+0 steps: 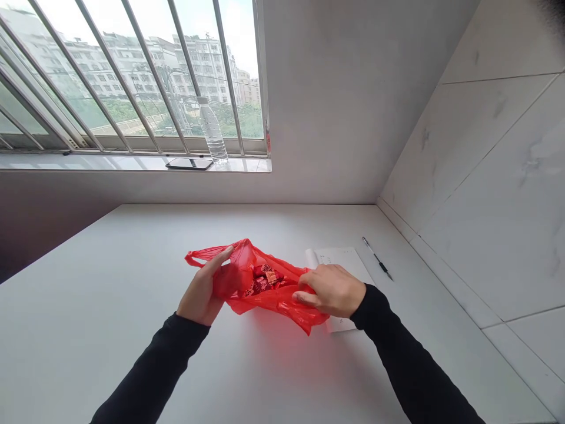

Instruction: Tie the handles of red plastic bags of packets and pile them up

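A thin red plastic bag (282, 301) is held up over the white table, its mouth spread toward me. Several small red patterned packets (266, 280) show inside it; their exact kind is not clear. On the bag's left side, my left hand (205, 291) grips the plastic, with some fingers behind the film and the thumb in front. My right hand (333, 290) is closed on the right edge of the opening, thumb and fingers pinching the plastic. One bag handle sticks out past my left hand.
Partly behind my right hand lies an open notebook (346, 257) with a pen (377, 259) to its right. A clear bottle (213, 132) and a dark flat phone-like device (189, 164) sit on the windowsill. The white table (110, 306) meets a tiled wall (498, 206) at right.
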Demonstrator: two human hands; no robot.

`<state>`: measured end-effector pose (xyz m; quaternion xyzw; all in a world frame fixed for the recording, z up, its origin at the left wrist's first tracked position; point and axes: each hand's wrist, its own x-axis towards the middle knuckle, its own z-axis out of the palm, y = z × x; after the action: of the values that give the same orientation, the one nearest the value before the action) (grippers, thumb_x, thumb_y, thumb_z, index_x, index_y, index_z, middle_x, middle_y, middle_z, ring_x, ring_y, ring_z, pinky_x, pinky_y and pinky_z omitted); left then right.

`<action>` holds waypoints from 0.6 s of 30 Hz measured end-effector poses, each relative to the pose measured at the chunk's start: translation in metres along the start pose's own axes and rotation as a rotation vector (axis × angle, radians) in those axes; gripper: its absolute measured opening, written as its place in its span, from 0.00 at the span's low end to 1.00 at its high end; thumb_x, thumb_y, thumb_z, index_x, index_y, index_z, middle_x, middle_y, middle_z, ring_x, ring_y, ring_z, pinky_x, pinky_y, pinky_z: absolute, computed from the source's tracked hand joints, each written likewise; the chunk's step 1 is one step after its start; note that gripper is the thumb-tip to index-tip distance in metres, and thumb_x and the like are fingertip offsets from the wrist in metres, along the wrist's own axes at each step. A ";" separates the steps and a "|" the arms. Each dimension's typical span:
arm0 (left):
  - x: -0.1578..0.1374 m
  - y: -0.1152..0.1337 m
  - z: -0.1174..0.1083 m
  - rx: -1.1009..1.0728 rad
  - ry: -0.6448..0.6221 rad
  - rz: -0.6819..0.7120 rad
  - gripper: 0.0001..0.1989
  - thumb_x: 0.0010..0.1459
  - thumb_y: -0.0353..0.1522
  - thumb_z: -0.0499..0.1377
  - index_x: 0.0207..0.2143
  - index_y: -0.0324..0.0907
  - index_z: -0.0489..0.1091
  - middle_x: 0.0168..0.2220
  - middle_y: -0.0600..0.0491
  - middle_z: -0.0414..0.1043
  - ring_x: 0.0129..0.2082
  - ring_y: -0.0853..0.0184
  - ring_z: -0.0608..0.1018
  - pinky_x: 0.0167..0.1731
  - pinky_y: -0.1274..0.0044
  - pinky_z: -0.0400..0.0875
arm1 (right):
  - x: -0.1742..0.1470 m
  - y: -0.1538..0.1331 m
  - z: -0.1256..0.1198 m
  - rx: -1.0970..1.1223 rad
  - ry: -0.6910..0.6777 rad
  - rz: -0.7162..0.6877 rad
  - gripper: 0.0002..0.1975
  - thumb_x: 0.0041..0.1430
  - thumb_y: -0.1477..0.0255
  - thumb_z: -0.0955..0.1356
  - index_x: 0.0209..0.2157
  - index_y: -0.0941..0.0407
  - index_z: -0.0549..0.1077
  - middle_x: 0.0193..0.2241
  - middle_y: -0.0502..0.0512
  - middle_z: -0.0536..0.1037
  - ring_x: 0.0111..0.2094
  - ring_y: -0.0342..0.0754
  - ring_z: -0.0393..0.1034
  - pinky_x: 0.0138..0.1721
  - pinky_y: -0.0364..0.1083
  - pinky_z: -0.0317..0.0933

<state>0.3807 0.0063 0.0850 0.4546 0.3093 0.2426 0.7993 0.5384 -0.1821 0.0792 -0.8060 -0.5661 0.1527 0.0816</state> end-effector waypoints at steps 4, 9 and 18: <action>-0.001 -0.002 0.001 0.060 -0.013 -0.001 0.15 0.49 0.41 0.70 0.24 0.40 0.73 0.17 0.56 0.67 0.16 0.71 0.70 0.17 0.80 0.65 | 0.008 -0.014 0.008 0.042 0.236 -0.139 0.12 0.64 0.71 0.67 0.48 0.54 0.75 0.38 0.58 0.77 0.41 0.54 0.70 0.36 0.48 0.63; -0.007 -0.001 0.010 0.086 -0.008 0.076 0.17 0.45 0.40 0.72 0.22 0.41 0.69 0.18 0.57 0.67 0.17 0.72 0.70 0.19 0.81 0.67 | 0.028 -0.021 0.026 0.151 0.115 -0.371 0.17 0.67 0.77 0.62 0.55 0.56 0.69 0.41 0.59 0.77 0.42 0.51 0.72 0.39 0.47 0.66; -0.019 -0.009 0.019 0.336 -0.163 0.093 0.16 0.45 0.44 0.70 0.30 0.42 0.75 0.25 0.50 0.73 0.25 0.63 0.75 0.25 0.74 0.72 | 0.031 0.000 0.037 -0.005 0.012 0.006 0.17 0.59 0.70 0.70 0.49 0.54 0.70 0.40 0.58 0.79 0.39 0.56 0.75 0.34 0.47 0.61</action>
<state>0.3819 -0.0211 0.0901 0.6136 0.2583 0.1868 0.7224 0.5354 -0.1541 0.0398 -0.8087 -0.5637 0.1467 0.0822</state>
